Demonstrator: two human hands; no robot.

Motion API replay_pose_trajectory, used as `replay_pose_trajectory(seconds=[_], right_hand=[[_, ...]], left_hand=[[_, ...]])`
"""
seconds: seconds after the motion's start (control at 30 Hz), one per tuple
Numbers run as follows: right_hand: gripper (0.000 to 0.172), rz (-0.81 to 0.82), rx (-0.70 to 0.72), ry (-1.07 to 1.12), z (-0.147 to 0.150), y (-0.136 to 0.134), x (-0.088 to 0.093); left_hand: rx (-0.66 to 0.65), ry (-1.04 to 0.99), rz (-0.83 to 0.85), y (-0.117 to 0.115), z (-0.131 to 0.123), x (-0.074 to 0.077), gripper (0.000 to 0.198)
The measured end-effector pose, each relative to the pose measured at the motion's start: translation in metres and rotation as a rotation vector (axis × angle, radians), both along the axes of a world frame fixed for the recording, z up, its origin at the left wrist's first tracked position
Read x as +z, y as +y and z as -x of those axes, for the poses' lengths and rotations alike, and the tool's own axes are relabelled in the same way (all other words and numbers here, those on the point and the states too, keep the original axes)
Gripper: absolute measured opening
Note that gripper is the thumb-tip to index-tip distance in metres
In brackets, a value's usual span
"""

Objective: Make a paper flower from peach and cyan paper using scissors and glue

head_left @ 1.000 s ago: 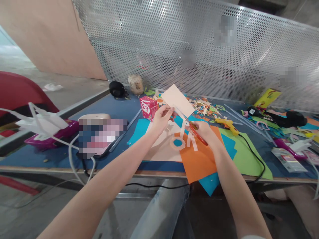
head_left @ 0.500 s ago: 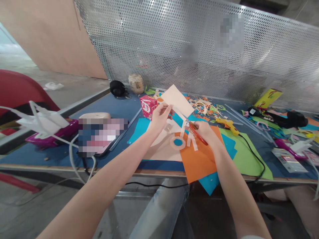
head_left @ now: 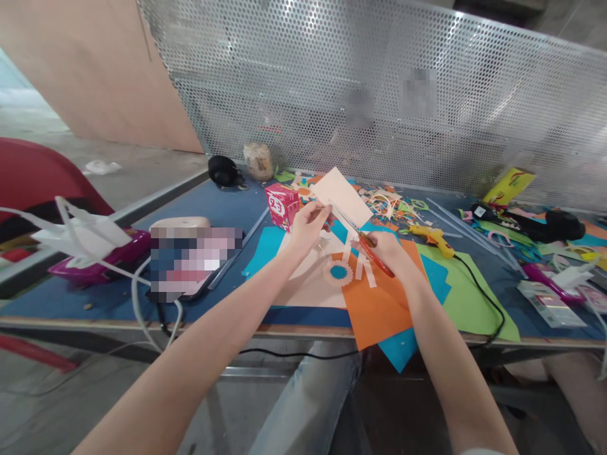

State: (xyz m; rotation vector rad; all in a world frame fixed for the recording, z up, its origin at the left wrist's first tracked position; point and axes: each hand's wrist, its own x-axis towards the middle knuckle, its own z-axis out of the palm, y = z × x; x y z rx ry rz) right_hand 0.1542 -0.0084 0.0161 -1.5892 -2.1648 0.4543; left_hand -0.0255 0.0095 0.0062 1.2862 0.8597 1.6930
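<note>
Pinched in my left hand [head_left: 310, 222] is the near edge of a pale peach sheet of paper [head_left: 344, 196], held up above the table. My right hand [head_left: 385, 248] grips scissors with orange handles [head_left: 374, 254]; their blades lie along the sheet's lower edge. Beneath both hands, a paper ring with a toothed rim [head_left: 338, 273] rests on layered sheets. Beside it are short pale paper strips [head_left: 366, 270], lying on an orange sheet [head_left: 379, 309]. A pink box [head_left: 282, 207] stands just behind my left hand.
A yellow glue gun [head_left: 432, 239] with a black cord lies on the right, near a green sheet [head_left: 478, 297]. Paper scraps [head_left: 389, 203] are heaped at the back before a perforated metal screen [head_left: 303, 82]. To the left lie a phone [head_left: 199, 262] and a purple holder [head_left: 102, 259].
The peach sheet has tipped slightly lower and to the right. The scissor blades now look closer together along its edge. My hands stay in almost the same place.
</note>
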Motion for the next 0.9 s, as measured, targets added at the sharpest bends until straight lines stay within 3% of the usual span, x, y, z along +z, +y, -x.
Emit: replay_pose_trajectory(seconds=[0.4,0.9], right_hand=[[0.032,-0.023,0.014,0.004,0.0002,-0.0013,0.0018],[0.03,0.018,0.007,0.007,0.0016,-0.0005,0.0031]], left_hand=[[0.081,-0.054,-0.022,0.003,0.0028,0.002,0.022],[0.003,-0.007,0.005,0.0012,0.0006,0.0,0.025]])
